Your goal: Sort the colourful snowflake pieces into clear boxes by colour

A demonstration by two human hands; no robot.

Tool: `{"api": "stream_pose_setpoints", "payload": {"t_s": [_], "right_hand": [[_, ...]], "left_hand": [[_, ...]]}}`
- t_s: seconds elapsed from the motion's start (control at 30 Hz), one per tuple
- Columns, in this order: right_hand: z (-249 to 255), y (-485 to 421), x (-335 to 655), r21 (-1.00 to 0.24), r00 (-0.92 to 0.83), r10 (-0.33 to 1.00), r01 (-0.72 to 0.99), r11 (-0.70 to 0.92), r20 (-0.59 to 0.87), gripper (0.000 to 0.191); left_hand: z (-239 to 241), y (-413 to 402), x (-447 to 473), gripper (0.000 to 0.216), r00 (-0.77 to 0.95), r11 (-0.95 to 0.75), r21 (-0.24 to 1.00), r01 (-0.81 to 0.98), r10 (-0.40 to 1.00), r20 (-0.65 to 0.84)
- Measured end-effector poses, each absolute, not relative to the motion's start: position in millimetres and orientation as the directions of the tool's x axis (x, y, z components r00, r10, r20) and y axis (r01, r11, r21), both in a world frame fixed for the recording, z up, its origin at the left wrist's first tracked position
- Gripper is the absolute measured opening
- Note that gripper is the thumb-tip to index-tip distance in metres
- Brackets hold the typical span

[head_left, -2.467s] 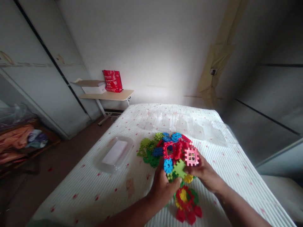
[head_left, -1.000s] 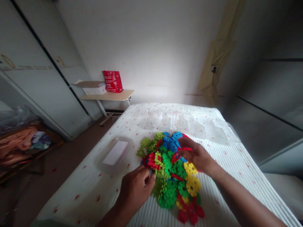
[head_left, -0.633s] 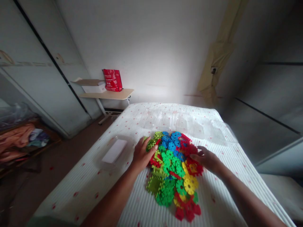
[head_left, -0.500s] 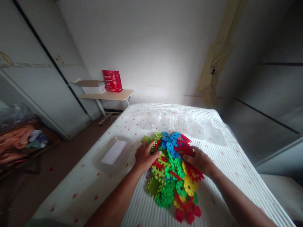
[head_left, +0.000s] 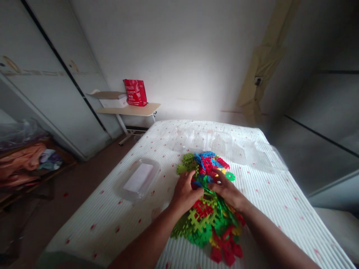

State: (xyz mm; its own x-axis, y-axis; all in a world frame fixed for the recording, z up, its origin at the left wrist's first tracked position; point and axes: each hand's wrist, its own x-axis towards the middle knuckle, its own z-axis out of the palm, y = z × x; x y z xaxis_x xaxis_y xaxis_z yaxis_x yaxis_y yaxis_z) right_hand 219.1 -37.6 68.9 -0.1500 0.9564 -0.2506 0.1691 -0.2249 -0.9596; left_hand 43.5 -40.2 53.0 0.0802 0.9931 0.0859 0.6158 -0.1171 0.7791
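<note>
A heap of colourful plastic interlocking pieces [head_left: 209, 218], red, green, blue and yellow, lies on the white striped bed cover [head_left: 117, 220]. My left hand [head_left: 184, 192] rests on the heap's left side, fingers curved over the pieces and apart. My right hand [head_left: 227, 191] lies across the middle of the heap, fingers stretched toward the left hand. The two hands nearly touch, pressing the pieces together between them. Neither hand has lifted a piece. More pieces [head_left: 206, 161] pile up just beyond the fingertips.
A clear plastic box [head_left: 138, 180] with white paper in it lies left of the heap. Clear plastic trays [head_left: 252, 153] sit at the bed's far end. Beyond stands a small side table [head_left: 131, 110] with a red bag [head_left: 135, 92]. Clothes [head_left: 25, 164] lie on the far left.
The block structure I held earlier is gone from my hands. Both hands have drawn in from the sides onto the heap, bunching the spread pieces into a narrower pile.
</note>
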Motion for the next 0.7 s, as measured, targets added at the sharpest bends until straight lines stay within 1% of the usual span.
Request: {"api": "stream_pose_setpoints", "payload": {"t_s": [0.13,0.23,0.33,0.4,0.47,0.57,0.63,0.7], "right_hand": [[70,-40,209,-0.967,-0.201,0.946,0.069,-0.246,-0.255,0.076],[70,-42,203,-0.955,-0.17,0.941,-0.009,-0.298,-0.292,0.077],[71,-43,201,-0.946,-0.158,0.942,-0.085,-0.312,-0.296,0.072],[75,-43,202,-0.957,-0.181,0.954,-0.12,-0.263,-0.239,0.068],[82,-42,205,-0.973,-0.2,0.965,-0.117,-0.198,-0.172,0.066],[95,-38,211,-0.994,-0.228,0.968,-0.006,-0.105,-0.101,0.063],[104,-36,215,-0.992,-0.233,0.971,0.119,-0.034,-0.061,0.062],[111,-34,219,-0.972,-0.239,0.97,0.233,0.026,-0.032,0.06]], "left_hand": [[48,-42,46,0.063,0.015,-0.042,0.865,0.499,0.999,0.039],[46,-44,48,0.062,-0.022,0.037,0.941,0.337,0.999,-0.032],[47,-48,50,0.054,0.052,0.056,0.995,0.085,0.997,-0.06],[49,-51,52,0.046,0.112,0.087,0.994,-0.068,0.991,-0.079],[52,-55,54,0.038,0.162,0.131,0.978,-0.164,0.981,-0.104],[56,-59,57,0.034,0.198,0.143,0.974,-0.176,0.974,-0.107],[60,-59,58,0.032,0.206,0.117,0.988,-0.104,0.974,-0.094],[63,-58,59,0.032,0.245,0.06,0.998,0.012,0.967,-0.062]]}}
